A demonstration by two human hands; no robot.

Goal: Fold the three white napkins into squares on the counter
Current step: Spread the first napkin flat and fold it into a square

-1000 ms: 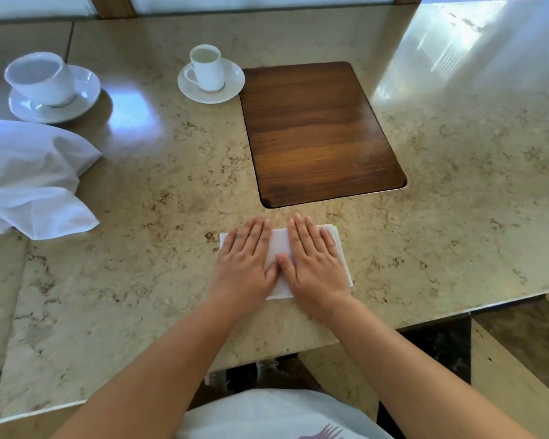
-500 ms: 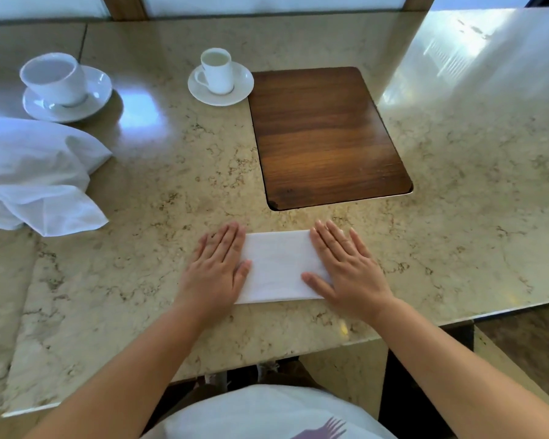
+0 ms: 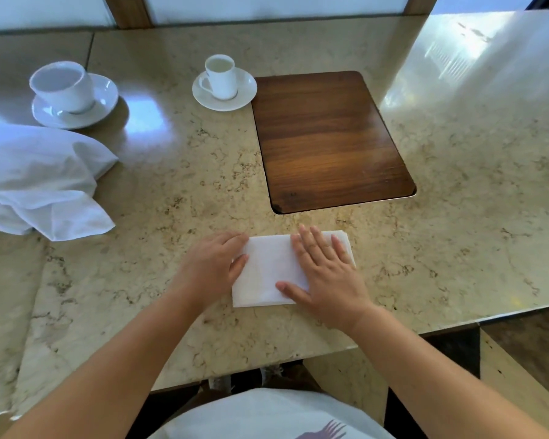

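The right hand (image 3: 325,274) presses flat, fingers straight, on the folded napkin (image 3: 267,270). At nine o'clock, the left hand (image 3: 213,264) seems to curl its fingers round the edge. Lift that end over evenly, corners matched, then crease.

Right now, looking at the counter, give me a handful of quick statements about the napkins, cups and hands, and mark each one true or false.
1. The right hand lies flat on the folded napkin. True.
2. The crumpled napkins sit on the wooden board. False: they lie on the counter, far left.
3. Both cups stand on saucers. True.
4. The left hand holds the small cup. False: it is at the folded napkin's left edge.
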